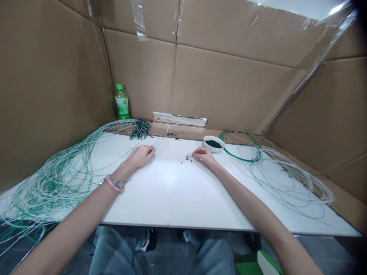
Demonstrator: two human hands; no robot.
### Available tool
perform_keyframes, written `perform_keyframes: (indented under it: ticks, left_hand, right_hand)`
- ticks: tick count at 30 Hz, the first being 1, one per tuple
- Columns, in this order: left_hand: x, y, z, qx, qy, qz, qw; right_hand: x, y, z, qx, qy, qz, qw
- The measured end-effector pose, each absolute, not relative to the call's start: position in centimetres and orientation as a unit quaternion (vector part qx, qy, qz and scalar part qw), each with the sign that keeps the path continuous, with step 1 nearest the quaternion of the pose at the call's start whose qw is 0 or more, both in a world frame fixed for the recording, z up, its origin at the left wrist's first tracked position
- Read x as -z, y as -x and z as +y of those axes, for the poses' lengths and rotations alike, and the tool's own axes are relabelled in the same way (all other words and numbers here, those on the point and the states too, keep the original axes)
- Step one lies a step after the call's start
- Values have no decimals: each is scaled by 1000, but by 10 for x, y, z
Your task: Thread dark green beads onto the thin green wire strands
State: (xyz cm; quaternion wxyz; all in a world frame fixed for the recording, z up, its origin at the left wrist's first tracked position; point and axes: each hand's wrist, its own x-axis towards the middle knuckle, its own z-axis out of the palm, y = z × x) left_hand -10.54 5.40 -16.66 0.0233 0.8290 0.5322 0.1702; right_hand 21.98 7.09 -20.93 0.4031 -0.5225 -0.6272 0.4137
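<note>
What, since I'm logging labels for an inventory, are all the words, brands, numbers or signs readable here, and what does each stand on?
Readable text: none.
Green bottle: its label bears marks, too small and blurred to read.
White bowl: no lettering visible.
Cardboard walls: no lettering can be made out.

Taped brown cardboard walls (pixel 229 82) behind and beside white tabletop (pixel 172 202), grey floor (pixel 315 254) below, bright light (pixel 337 7) upper right.
</note>
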Motion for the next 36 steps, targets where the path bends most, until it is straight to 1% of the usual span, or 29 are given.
perform_keyframes:
  ticks: [9, 23, 28, 36]
  left_hand:
    - [168, 106, 56, -173, -829, 531, 23]
    - [170, 106, 57, -172, -830, 531, 21]
    - [171, 107, 58, -172, -829, 532, 21]
    - [170, 107, 58, -176, -829, 530, 24]
  right_hand:
    - [208, -219, 70, -410, 531, -617, 410]
    - [213, -221, 72, -376, 522, -661, 387]
    - [209, -221, 68, -339, 520, -692, 368]
    - [190, -218, 51, -229, 552, -736, 319]
